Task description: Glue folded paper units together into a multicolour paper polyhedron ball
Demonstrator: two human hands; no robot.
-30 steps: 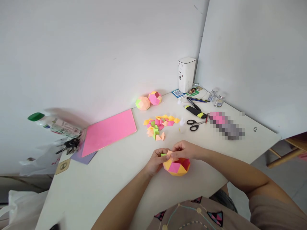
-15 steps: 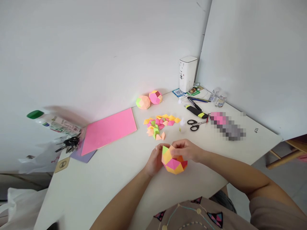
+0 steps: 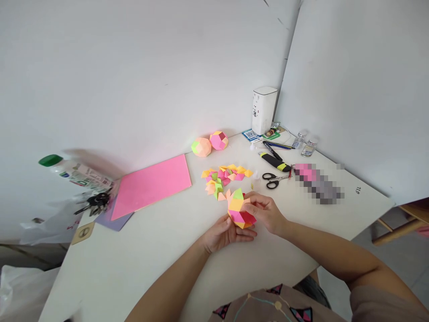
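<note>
Between my hands is a partly built origami ball (image 3: 238,215) of folded paper in pink, yellow, orange and green, its open side turned to the right. My left hand (image 3: 221,233) cradles it from below, fingers stretched out beneath and the thumb against its left side. My right hand (image 3: 266,212) pinches its right upper edge between thumb and fingers. Just beyond the ball lies a loose pile of small folded paper pieces (image 3: 223,178) in the same colours. Two finished paper balls, one peach and green (image 3: 201,147), one mostly pink (image 3: 219,140), rest against the wall.
To the left are pink paper sheets (image 3: 154,183), keys (image 3: 95,202) and a green-capped bottle (image 3: 78,172). Scissors (image 3: 273,180), a utility knife (image 3: 275,161), two small glass jars (image 3: 309,146) and a white container (image 3: 264,111) stand or lie to the right.
The origami ball has been raised slightly and turned in my hands. My left hand has shifted underneath it with fingers extended. My right hand still grips its edge.
</note>
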